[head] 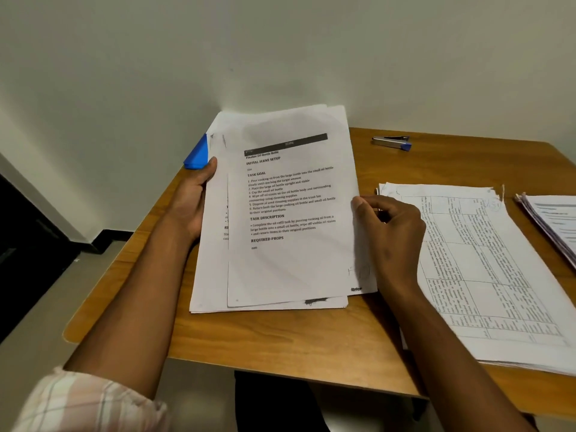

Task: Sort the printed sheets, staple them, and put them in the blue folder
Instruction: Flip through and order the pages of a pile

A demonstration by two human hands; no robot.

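Three lots of white printed paper show on the brown wooden counter (280, 344). The first is a loose sheaf of white printed sheets (280, 260), fanned so that several page edges show along its left and bottom sides; how many pages it holds cannot be told. Its top page carries a dark header bar and bold headings such as "TASK GOAL" and "TASK DESCRIPTION". This sheaf sits at the middle of the counter, raised at its far end and leaning toward the wall, with its lower edge near or on the wood; which of the two is not clear.

The left hand (193, 201) grips the sheaf's left edge, thumb on the front of the pages and fingers out of sight behind them. The right hand (389, 241) is at the sheaf's right edge, fingers curled and the thumb pressed on the top page's margin, pinching the paper there.

One corner of a bright blue plastic folder (197, 154) juts out behind the sheaf, just above the left thumb.

To the right of the right hand lies the second lot, a flat stack of white sheets printed with a ruled table (486, 269), torn at its top right corner. A third pile of printed sheets (558, 226) is cut off by the right border.

One small silver stapler with a blue tip (392, 141) lies at the far side of the counter, well apart from both hands
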